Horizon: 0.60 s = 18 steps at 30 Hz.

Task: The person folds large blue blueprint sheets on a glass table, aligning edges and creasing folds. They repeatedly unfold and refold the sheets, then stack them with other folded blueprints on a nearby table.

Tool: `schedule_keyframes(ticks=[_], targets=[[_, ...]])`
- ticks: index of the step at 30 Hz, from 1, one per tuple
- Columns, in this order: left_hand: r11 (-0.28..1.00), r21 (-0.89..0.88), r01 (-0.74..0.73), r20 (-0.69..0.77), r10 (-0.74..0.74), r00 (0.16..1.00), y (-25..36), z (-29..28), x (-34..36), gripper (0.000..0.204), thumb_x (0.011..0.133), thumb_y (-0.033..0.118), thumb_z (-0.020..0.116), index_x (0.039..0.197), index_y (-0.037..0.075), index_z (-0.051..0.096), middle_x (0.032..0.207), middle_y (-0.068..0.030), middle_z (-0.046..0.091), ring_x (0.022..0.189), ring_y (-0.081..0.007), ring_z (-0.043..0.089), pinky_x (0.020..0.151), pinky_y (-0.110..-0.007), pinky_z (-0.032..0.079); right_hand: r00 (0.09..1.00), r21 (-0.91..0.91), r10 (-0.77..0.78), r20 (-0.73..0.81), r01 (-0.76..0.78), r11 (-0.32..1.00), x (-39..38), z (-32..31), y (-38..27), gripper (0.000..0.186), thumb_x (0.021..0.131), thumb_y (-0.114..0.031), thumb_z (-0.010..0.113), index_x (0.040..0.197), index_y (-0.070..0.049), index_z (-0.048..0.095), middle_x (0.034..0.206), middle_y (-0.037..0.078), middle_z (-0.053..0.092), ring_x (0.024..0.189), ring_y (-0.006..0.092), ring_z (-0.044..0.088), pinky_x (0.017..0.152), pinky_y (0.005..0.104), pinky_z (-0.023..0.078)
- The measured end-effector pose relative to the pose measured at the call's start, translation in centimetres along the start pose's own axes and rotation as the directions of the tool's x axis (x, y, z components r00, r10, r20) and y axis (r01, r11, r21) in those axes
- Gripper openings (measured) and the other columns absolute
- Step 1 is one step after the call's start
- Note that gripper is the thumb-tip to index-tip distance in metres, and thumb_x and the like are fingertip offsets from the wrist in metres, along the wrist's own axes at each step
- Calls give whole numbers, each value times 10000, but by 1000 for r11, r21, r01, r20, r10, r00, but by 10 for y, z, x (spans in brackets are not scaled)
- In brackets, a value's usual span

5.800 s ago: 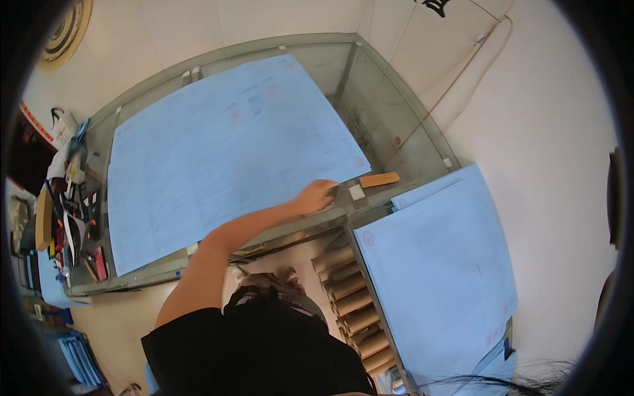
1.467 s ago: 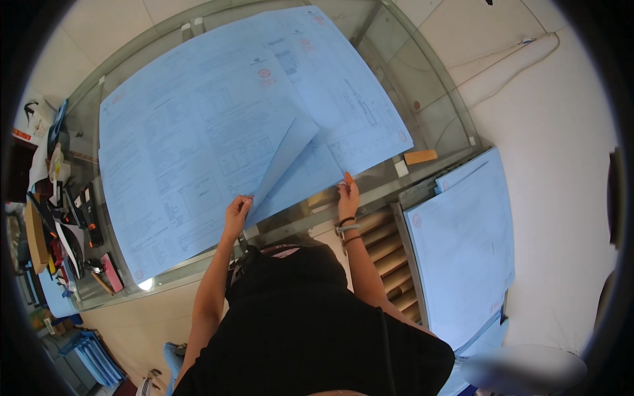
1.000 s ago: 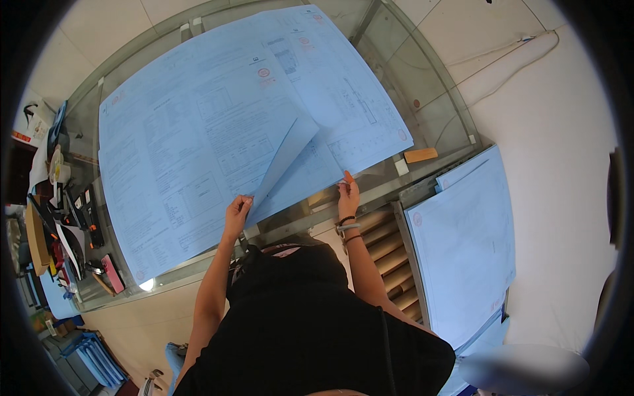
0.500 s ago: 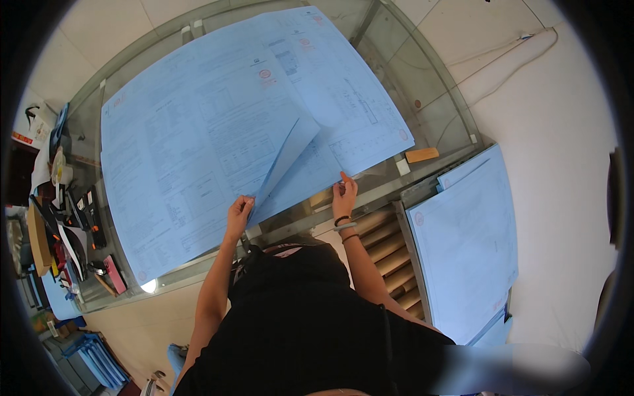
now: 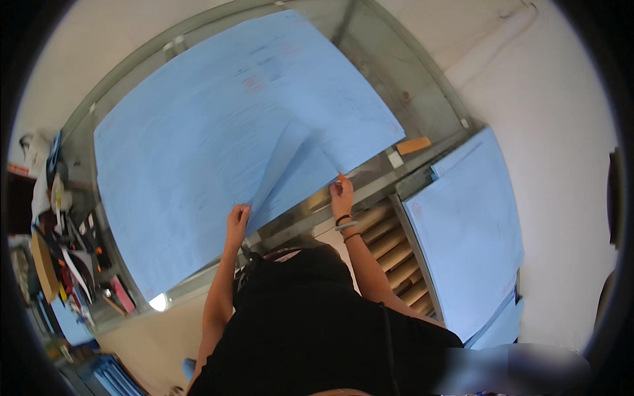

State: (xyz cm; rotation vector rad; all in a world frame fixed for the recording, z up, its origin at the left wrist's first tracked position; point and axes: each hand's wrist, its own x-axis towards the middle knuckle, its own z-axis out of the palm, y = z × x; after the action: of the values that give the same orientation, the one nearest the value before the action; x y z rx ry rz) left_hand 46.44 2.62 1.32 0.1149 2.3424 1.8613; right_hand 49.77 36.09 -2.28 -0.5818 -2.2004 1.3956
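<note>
Large blue blueprint sheets [image 5: 178, 145] lie stacked on a glass-topped table [image 5: 389, 72]. The near right part of the top sheet is folded back in a raised flap [image 5: 271, 168], with another blue sheet showing beneath it. My left hand [image 5: 238, 223] is closed in a pinch on the flap's near end. To its right, my right hand [image 5: 342, 193] has its fingers drawn together at the near edge of the underlying sheet, the orange-looking index tip touching that edge. Bands circle my right wrist. Motion blurs the print and red stamps.
More blue sheets [image 5: 462, 231] lie to the right, beside a rack of brown rolls or tubes [image 5: 393, 254]. An orange-brown block [image 5: 414, 146] rests at the table's right. Stationery clutter, including a pink item [image 5: 122, 294], crowds the left side.
The whole view has shifted slightly and blurred. Both hands stay at the same places on the sheets, and the flap remains folded back with little change.
</note>
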Motion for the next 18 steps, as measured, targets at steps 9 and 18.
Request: schedule_keyframes(ticks=[9,18], targets=[[928,271,-256,56,251,966,-3,17,-9,161,949,139,555,910,-6,613,911,-137,642,848,-264,597,784,-346,468,924,311,288,-250,-205,928,-26,-42,5,413,938,-50,535,1348,-76,495,1091,86,607,873,176,632,751,313,534],[871,389,-300,132,269,954,-7,17,0,156,949,142,558,926,1,620,900,-123,630,843,-277,579,756,-373,452,228,689,680,-697,-49,723,-113,-184,72,386,920,-11,520,1288,-92,434,1001,97,601,740,170,618,567,274,484]])
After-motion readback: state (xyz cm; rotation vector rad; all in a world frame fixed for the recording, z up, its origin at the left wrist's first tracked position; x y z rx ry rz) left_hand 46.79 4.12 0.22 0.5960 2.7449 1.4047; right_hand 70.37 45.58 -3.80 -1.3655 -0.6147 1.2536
